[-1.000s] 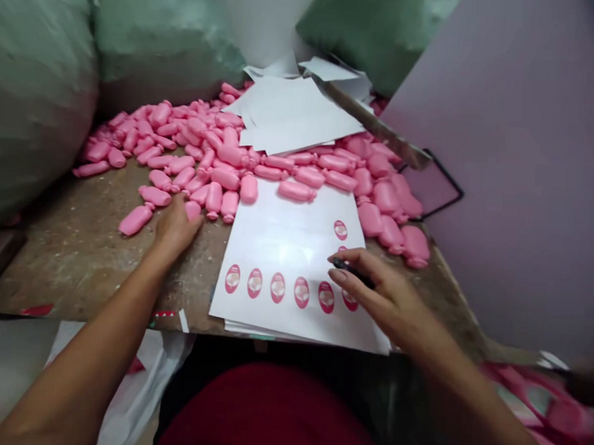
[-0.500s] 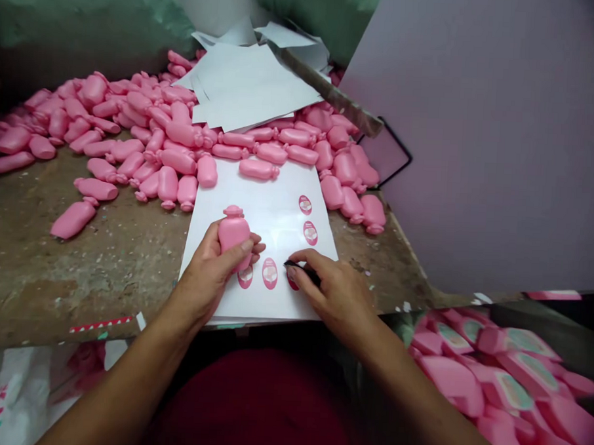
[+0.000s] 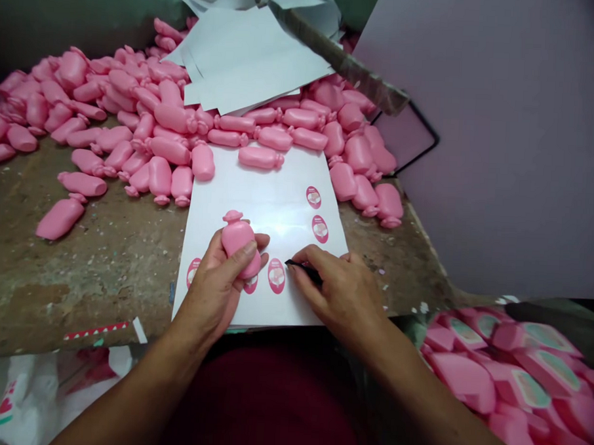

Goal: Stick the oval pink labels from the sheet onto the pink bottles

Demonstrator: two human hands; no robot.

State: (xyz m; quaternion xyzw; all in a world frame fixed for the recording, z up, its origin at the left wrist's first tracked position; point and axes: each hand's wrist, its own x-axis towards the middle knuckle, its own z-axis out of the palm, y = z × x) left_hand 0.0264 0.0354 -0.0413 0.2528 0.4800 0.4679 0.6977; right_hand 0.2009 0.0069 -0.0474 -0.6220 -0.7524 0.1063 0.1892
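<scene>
Head view: our left hand [image 3: 218,278] has its thumb and fingers wrapped around a small pink plastic bottle with a flared neck [image 3: 238,241], closed as far as its body allows. We hold the bottle over a glossy white sheet of oval stickers [image 3: 258,204], its neck tipped away from us; we cannot tell whether it touches the sheet. Our right hand [image 3: 343,287] pinches a slim black pointed tool [image 3: 305,272] between thumb and fingers, its tip just beside a pink-and-white oval sticker [image 3: 276,276]. Two more ovals sit up the sheet's right side. Beyond lies a heap of matching pink bottles [image 3: 170,117], partly covered by loose blank white papers [image 3: 250,56], all on our worn brown tabletop [image 3: 9,282]. Angular pink plastic containers with pale oval faces [image 3: 460,380] are at lower right.
</scene>
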